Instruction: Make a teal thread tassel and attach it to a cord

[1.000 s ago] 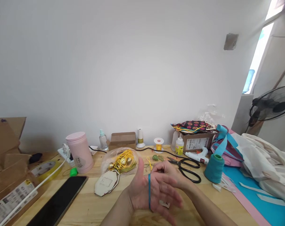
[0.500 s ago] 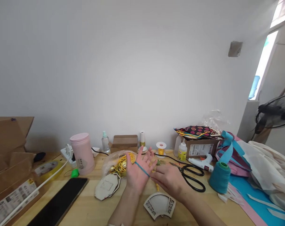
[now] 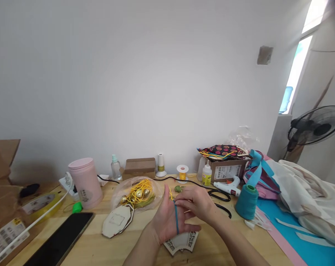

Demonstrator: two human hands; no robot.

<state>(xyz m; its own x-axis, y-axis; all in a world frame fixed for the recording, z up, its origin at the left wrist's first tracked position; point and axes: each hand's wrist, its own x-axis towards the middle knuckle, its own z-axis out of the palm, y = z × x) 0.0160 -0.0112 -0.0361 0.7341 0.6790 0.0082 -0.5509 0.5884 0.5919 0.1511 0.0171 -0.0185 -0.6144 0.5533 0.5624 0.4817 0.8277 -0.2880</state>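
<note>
Teal thread point(image 3: 176, 220) runs across the palm of my left hand point(image 3: 167, 221), whose fingers are spread and point to the right. My right hand point(image 3: 196, 203) pinches the thread near the left thumb and index finger. Below the hands lies a grey fan-shaped piece point(image 3: 181, 244), partly covered by the left fingers. A bit of yellow cord point(image 3: 171, 194) shows beside the left thumb. To the right stands a cone of teal thread point(image 3: 246, 201).
Scissors point(image 3: 222, 210), a glue gun point(image 3: 228, 186) and a glue bottle point(image 3: 206, 174) are right of the hands. Left are a bag of yellow cords point(image 3: 139, 194), octagonal pieces point(image 3: 117, 221), a phone point(image 3: 62, 238) and a pink cup point(image 3: 86, 183).
My left hand has turned so its fingers point right, over the fan-shaped piece. My right hand has moved up to the left thumb with the thread. The view has shifted right.
</note>
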